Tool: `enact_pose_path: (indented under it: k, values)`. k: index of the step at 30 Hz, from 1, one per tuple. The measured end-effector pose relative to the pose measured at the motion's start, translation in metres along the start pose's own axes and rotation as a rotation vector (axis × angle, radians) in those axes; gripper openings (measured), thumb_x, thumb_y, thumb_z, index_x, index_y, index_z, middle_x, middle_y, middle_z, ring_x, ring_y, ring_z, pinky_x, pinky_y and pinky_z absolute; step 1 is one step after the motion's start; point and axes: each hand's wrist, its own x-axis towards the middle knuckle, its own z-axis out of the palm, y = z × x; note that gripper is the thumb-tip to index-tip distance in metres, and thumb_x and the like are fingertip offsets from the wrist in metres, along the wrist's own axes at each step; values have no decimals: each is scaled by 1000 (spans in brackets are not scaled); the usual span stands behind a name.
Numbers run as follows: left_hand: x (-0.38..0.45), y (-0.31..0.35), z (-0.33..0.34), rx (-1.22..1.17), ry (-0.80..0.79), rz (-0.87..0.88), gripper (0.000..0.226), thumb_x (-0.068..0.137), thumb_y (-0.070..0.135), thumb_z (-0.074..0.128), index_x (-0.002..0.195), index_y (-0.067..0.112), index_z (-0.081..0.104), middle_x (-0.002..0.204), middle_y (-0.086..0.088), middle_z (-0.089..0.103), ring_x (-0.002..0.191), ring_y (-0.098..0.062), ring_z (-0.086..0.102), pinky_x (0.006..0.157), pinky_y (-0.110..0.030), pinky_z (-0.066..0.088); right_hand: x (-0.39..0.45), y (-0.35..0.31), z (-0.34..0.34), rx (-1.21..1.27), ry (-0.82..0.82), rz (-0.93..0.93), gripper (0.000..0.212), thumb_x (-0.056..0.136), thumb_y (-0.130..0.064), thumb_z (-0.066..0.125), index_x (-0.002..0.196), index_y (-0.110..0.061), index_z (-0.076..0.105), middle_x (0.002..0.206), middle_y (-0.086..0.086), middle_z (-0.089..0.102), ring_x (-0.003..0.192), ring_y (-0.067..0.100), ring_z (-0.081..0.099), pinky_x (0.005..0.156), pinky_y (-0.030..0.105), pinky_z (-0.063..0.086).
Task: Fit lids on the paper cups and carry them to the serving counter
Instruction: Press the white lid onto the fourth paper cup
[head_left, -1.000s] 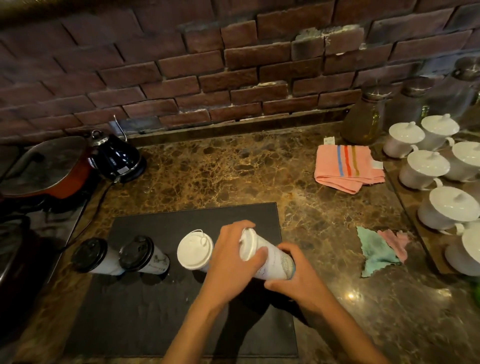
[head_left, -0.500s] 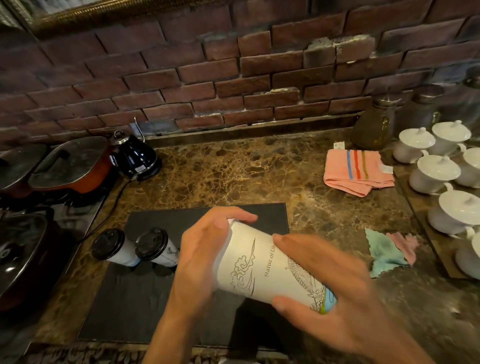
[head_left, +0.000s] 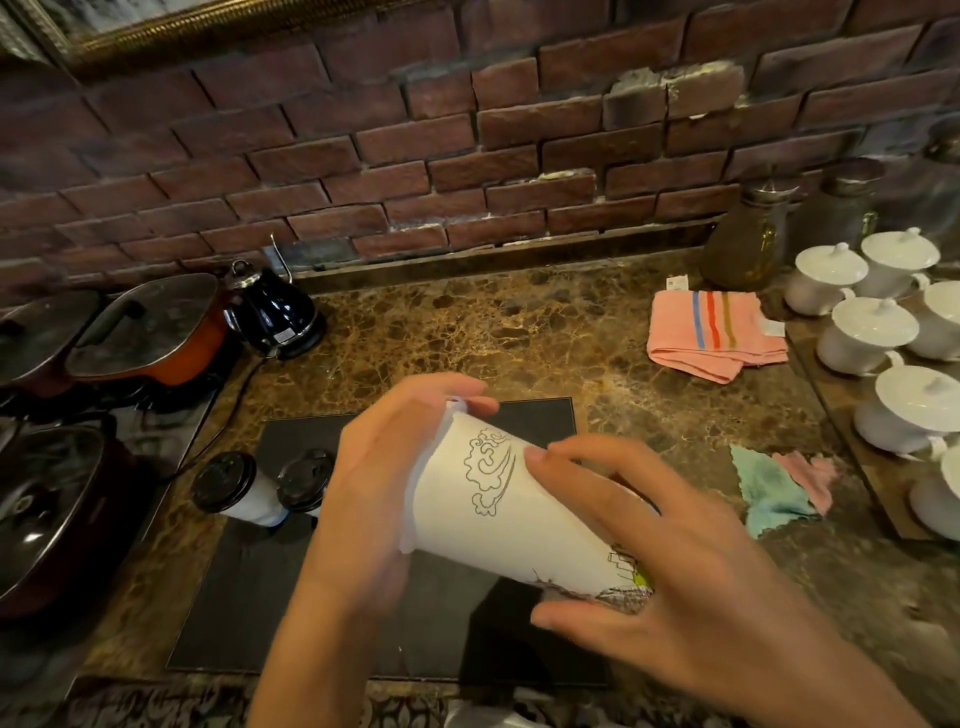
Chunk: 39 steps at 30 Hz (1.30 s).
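A white paper cup (head_left: 498, 519) with a line drawing is held tilted on its side above the black mat (head_left: 311, 597), close to the camera. My left hand (head_left: 374, 499) is cupped over its white-lidded top end. My right hand (head_left: 670, 561) grips its lower body and base. Two cups with black lids (head_left: 223, 480) (head_left: 304, 478) stand on the mat's left edge. The other white-lidded cup is hidden behind my left hand.
Lidded pots (head_left: 145, 332) and a black kettle (head_left: 272, 312) stand at the left. A striped pink cloth (head_left: 711, 332), small teal and pink rags (head_left: 774, 488), white lidded teacups (head_left: 862, 332) on a wooden tray and jars (head_left: 743, 244) fill the right. A brick wall runs behind.
Both hands have lifted the white-lidded cup off the mat and brought it up toward the camera, tilted on its side. The view has shifted slightly right.
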Motion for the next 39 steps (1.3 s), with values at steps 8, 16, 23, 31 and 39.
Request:
enact_pose_path:
  k: [8, 16, 23, 31, 39]
  values:
    - [-8, -1, 7, 70, -35, 192, 38, 95, 31, 43, 107, 5, 69, 110, -16, 69, 93, -33, 69, 64, -38, 54, 8, -8, -15, 846, -96, 488, 66, 62, -48, 83, 126, -48, 64, 111, -7, 75, 77, 12, 74, 56, 24, 57]
    - [-1, -2, 3, 114, 27, 18, 32, 93, 33, 52, 104, 12, 73, 109, -8, 73, 93, -34, 67, 68, -38, 52, 2, -3, -7, 239, -117, 206, 85, 68, -60, 76, 143, -53, 38, 139, -24, 48, 119, 5, 59, 85, 29, 56]
    - [-7, -1, 5, 111, -47, 86, 43, 93, 39, 51, 106, 4, 72, 102, -19, 69, 89, -49, 62, 64, -50, 48, -2, -7, -6, 225, -8, 142, 79, 69, -54, 77, 142, -42, 49, 132, -20, 59, 114, 2, 63, 85, 22, 55]
    - [-7, 6, 3, 143, -38, 112, 36, 95, 35, 50, 111, 10, 71, 108, -12, 71, 92, -42, 67, 65, -55, 54, 2, -13, -6, 1019, -115, 556, 64, 64, -45, 83, 124, -47, 62, 119, -7, 70, 94, 25, 75, 72, 64, 59]
    - [-13, -1, 7, -2, 18, 14, 38, 95, 40, 51, 108, 14, 74, 110, -14, 72, 88, -25, 72, 63, -31, 58, -5, -10, -6, -68, 3, -55, 79, 78, -57, 67, 147, -29, 41, 140, -4, 51, 106, 17, 66, 66, 40, 62]
